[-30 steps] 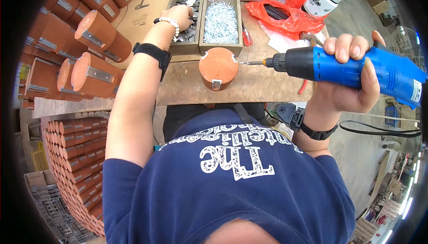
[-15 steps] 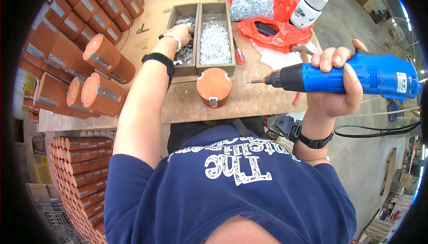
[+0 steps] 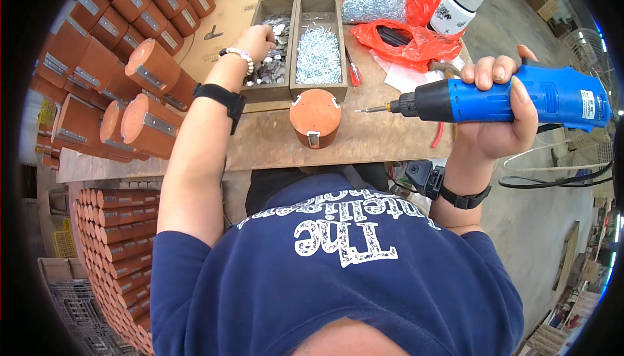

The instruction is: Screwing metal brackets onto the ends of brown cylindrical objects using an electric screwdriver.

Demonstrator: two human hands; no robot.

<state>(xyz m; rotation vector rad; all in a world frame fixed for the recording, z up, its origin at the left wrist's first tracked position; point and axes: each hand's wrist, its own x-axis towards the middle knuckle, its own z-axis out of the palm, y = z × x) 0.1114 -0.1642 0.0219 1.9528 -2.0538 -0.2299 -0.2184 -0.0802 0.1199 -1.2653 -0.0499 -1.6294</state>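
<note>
My left hand point(image 3: 258, 42) is over the left edge of a bin holding small flat grey metal pieces point(image 3: 272, 70). Its fingers are bent together, and whatever is between them is hidden. In my right hand point(image 3: 502, 105) is a blue and black electric screwdriver point(image 3: 539, 98), held level with its bit pointing left. That bit hangs in the air to the right of a round terracotta-coloured block point(image 3: 316, 117), which stands upright near the table's front edge. Small metal clips sit at several places on the block's top rim. Silvery screws point(image 3: 318, 57) fill the adjoining bin.
Terracotta-coloured cylinders point(image 3: 151, 125) with metal strips crowd the table's left side, and more are stacked point(image 3: 123, 245) below. A red-handled screwdriver point(image 3: 355, 75) lies beside the bins. Red plastic bags point(image 3: 426, 47), a bag of screws point(image 3: 374, 0) and a white bottle point(image 3: 457, 6) stand back right.
My left hand has drawn back slightly left and up from the metal pieces toward the bin's edge. The electric screwdriver stays in my right hand, nearly still. The whole view has shifted a little.
</note>
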